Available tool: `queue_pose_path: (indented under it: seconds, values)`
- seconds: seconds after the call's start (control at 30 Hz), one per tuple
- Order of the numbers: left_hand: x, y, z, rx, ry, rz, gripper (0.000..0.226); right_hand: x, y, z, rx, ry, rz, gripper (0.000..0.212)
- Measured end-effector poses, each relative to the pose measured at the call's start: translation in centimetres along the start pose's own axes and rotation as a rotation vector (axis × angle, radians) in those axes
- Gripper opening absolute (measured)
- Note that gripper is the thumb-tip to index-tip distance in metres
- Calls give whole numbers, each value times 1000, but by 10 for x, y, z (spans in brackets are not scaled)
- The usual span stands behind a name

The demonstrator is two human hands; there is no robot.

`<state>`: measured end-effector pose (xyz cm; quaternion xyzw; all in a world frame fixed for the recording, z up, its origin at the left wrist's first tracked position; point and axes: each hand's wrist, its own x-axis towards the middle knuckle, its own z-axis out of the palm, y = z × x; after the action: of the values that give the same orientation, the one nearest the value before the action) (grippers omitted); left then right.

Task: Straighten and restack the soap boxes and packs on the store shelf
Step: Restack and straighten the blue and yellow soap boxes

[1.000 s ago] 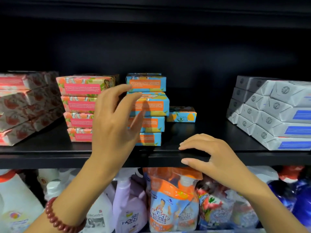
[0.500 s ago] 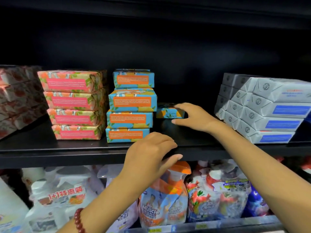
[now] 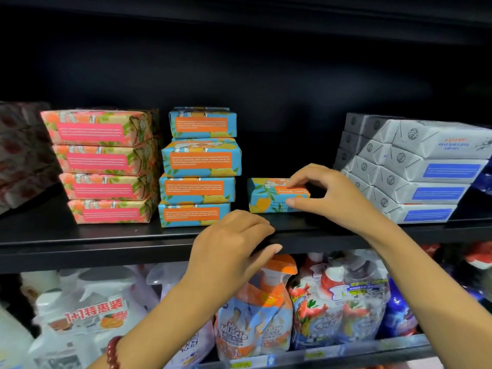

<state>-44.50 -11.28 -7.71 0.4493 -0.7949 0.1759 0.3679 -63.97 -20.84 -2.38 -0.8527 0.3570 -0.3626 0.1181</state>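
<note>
The right hand (image 3: 328,194) is pinching the loose soap box (image 3: 267,199), with its fingers (image 3: 299,179) lying over the top edge and the thumb pressing the front face, so the step in hand looks like gathering this stray box. The box is sitting on the shelf (image 3: 80,235) near the front edge, in the gap between the blue stack (image 3: 199,166) and the grey packs (image 3: 415,169), apart from both. The left hand (image 3: 229,249) is gripping the shelf's front edge, fingers curled over the top and thumb hooked under the lip, carrying no box.

The next move is probably calling for a lift clear of the shelf and a carry leftwards onto the blue stack, whose boxes are not sitting flush with one another. Open dark room is showing above that stack. The pink stack (image 3: 106,166) is standing just beside it on the far side, and the grey packs are jutting close to the right wrist — a wide swing risks nudging them.
</note>
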Motion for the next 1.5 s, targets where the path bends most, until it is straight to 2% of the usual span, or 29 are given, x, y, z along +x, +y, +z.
queue_pose_path:
  seconds: [0.1,0.13,0.2,0.27,0.4,0.5,0.57,0.67,0.77,0.83,0.87,0.93,1.0,1.07,1.13,1.2,1.33,1.4,1.5]
  values:
    - [1,-1,0,-16,16,-5,28,3,0,3,-81,-55,73,66]
    - [1,-1,-1,-24,19,-11,29,5,0,5,-126,-91,98,70]
    - [0,1,-5,-57,17,-50,36,7,-2,8,-146,-82,103,63]
    - [1,4,-12,-123,30,-139,47,4,-7,5,-143,7,90,58]
    - [2,9,-20,-331,30,-386,75,-18,-17,0,-219,249,-41,68]
    - [8,11,-22,-683,57,-540,93,-37,-30,-6,-103,354,-148,69]
    - [13,11,-25,-886,69,-549,85,-45,-41,-7,-89,384,-232,64]
    - [22,14,-30,-1017,105,-474,42,-49,-57,1,-140,421,-322,56]
    - [23,11,-34,-1022,187,-392,37,-52,-60,0,-114,333,-337,71]
    - [20,9,-35,-996,221,-324,38,-55,-61,-9,29,240,-270,85]
    - [19,8,-35,-989,231,-297,38,-56,-62,-13,108,212,-227,85]
    - [18,7,-35,-955,260,-237,39,-55,-63,-18,110,213,-221,66]
    - [18,7,-36,-890,283,-176,40,-55,-65,-17,-23,284,-303,46]
    - [18,5,-38,-832,273,-126,51,-55,-65,-14,-115,387,-399,35]
    - [18,5,-42,-824,222,-143,71,-55,-62,-11,-181,470,-513,36]
    - [18,7,-47,-850,177,-206,81,-55,-59,-9,-219,499,-595,39]
    - [20,9,-51,-826,154,-227,71,-54,-56,-7,-216,446,-594,32]
    - [20,7,-53,-769,174,-184,69,-53,-56,-8,-175,351,-478,44]
    - [21,3,-56,-580,188,-39,64,-55,-55,-12,6,161,-241,90]
